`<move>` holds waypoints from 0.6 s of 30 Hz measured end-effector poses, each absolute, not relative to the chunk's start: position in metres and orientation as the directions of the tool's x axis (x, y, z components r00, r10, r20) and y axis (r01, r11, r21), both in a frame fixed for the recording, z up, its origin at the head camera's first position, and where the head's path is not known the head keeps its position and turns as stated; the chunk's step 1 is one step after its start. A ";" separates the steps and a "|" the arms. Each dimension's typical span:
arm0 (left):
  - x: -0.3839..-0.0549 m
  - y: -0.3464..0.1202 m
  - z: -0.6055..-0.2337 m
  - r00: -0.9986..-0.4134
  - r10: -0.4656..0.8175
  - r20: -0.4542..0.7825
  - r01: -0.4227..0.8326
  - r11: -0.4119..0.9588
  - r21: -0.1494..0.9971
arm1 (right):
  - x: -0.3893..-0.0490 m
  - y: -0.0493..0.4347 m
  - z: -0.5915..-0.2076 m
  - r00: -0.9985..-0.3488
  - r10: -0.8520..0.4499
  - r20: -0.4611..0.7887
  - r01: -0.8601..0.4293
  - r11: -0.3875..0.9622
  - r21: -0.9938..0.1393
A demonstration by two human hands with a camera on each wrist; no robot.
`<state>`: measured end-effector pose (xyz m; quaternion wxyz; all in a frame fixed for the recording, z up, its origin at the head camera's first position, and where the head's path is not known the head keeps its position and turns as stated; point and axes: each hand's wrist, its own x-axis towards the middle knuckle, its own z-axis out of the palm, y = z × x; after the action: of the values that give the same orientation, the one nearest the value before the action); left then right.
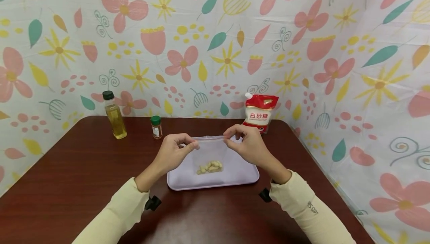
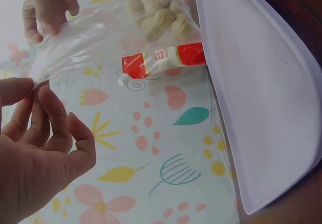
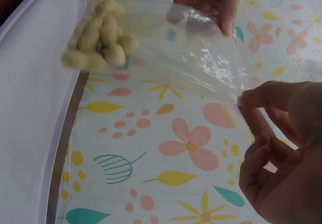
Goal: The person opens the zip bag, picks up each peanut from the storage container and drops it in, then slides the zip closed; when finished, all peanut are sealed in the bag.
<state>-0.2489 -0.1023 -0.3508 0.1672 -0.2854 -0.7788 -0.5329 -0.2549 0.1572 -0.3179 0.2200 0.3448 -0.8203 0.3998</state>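
A clear zip bag (image 1: 209, 150) hangs above a pale lilac tray (image 1: 215, 185), its top edge stretched between both hands. Peanuts in their shells (image 1: 211, 166) lie gathered at the bottom of the bag. My left hand (image 1: 174, 151) pinches one top corner between thumb and forefinger. At the opposite top corner, my right hand (image 1: 246, 144) pinches the edge the same way. The right wrist view shows the peanuts (image 3: 98, 32) bunched at the far end of the transparent film (image 3: 191, 58). Whether the bag's seal is closed cannot be made out.
Behind the tray on the dark wooden table (image 1: 84, 184) stand an oil bottle (image 1: 115, 119) with a black cap and a small green-capped spice jar (image 1: 156, 127). A red and white sugar pouch (image 1: 259, 113) stands at the back right. Floral cloth (image 1: 201, 50) hangs behind the table.
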 end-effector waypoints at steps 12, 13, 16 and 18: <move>-0.243 -0.093 -0.350 -0.786 0.261 0.561 0.614 0.214 0.760 | -0.260 0.131 -0.313 -0.657 -0.547 0.519 -0.746 0.369 -0.555; -0.243 -0.093 -0.351 -0.784 0.261 0.563 0.616 0.211 0.759 | -0.260 0.129 -0.312 -0.648 -0.560 0.517 -0.752 0.361 -0.551; -0.243 -0.092 -0.351 -0.782 0.260 0.567 0.618 0.202 0.760 | -0.261 0.123 -0.308 -0.627 -0.596 0.501 -0.767 0.360 -0.531; -0.243 -0.091 -0.352 -0.783 0.258 0.566 0.617 0.200 0.761 | -0.261 0.122 -0.306 -0.621 -0.610 0.492 -0.772 0.365 -0.520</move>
<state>-0.2432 -0.0910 -0.3517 0.1591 -0.2886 -0.7580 -0.5628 -0.2614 0.1217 -0.3062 0.1082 0.4219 -0.8191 0.3732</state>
